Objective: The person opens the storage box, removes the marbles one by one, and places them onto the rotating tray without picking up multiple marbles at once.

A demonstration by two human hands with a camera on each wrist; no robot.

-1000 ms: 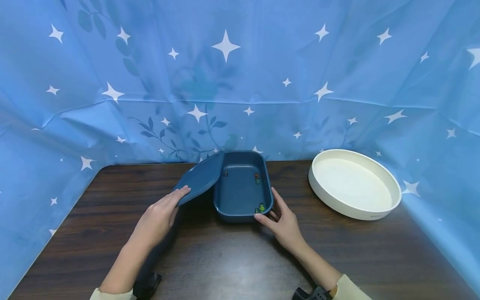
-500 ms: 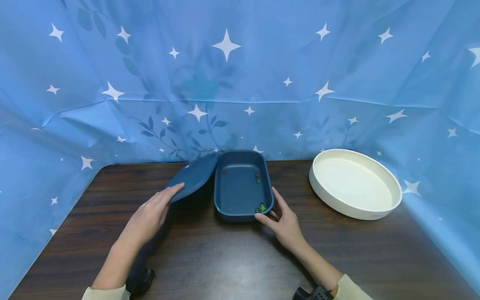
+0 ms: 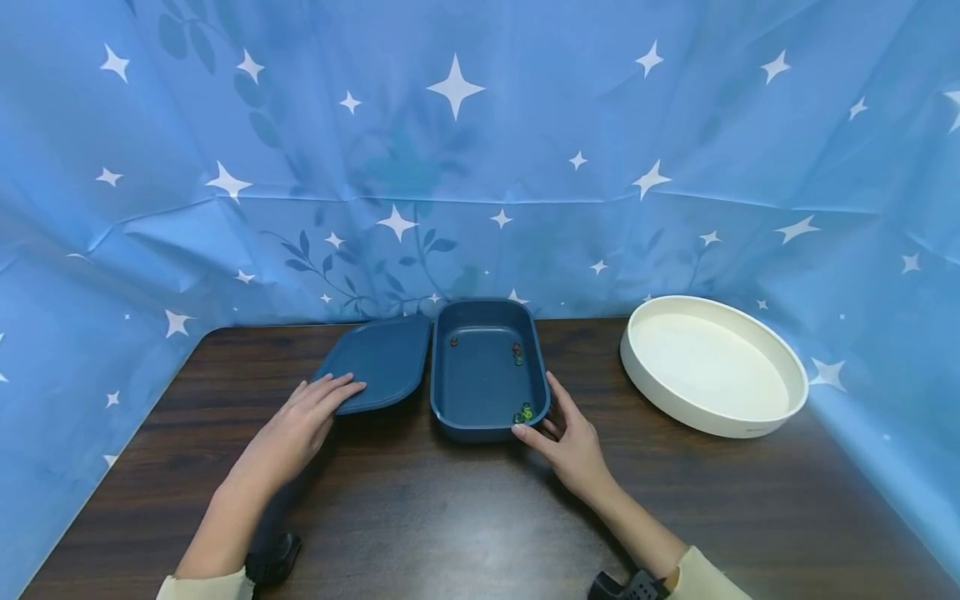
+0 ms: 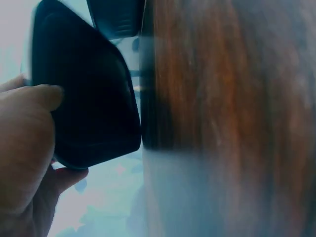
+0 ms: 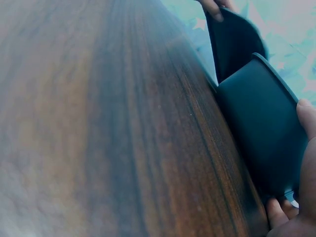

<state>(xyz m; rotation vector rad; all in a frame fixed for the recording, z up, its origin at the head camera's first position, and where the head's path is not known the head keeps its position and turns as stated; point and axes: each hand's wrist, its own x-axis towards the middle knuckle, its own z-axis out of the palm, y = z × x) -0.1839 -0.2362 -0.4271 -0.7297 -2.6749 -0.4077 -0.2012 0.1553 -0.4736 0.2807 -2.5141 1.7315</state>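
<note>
Pinches dark blue lid (image 3: 386, 358) at near left edge with left hand (image 3: 288, 429), with thumb beneath and fingers on top; holds it tilted, with near side raised off wood-grain table (image 3: 450, 517). Grips matching open box (image 3: 480, 387) at near right corner with right hand (image 3: 570, 450), with thumb on rim. Box position: on table, just right of lid. Inside, too small to name: red-brown piece (image 3: 453, 342) at far left, green pieces (image 3: 527, 412) in near right corner. Farther right: round cream-white tray (image 3: 708, 358). Behind: blue star-print cloth (image 3: 525, 125).

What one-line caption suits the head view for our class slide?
Left hand holds a lid, right hand grips an open box, white tray to the right.
</note>
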